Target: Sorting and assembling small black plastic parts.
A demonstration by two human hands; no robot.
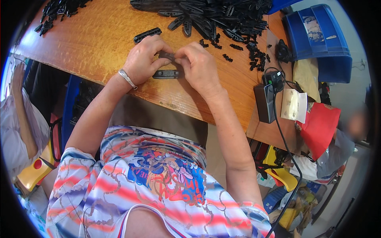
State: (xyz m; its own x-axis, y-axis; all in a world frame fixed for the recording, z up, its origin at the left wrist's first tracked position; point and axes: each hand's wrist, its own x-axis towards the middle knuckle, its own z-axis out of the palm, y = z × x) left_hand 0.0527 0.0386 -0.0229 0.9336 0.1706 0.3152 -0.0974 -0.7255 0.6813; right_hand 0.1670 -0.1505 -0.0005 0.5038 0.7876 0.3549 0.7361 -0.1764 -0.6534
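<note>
A small dark plastic part (166,56) sits between my two hands, above the wooden table (99,43). My left hand (145,57) pinches its left end between thumb and fingers. My right hand (197,68) closes thumb and fingertips on its right end, partly covering it. Just below the fingers lies a long black plastic piece (166,74) with rounded ends, its right end shaded by my right hand. Beyond my left hand rests another elongated black piece (147,35) with a ribbed side.
A big heap of long black pieces (198,18) covers the far edge, with small toothed black bits (256,53) to its right. More black bits (51,14) lie far left. At right are a black power adapter (265,103) with a cable, a tissue pack (293,105) and a blue bin (317,43).
</note>
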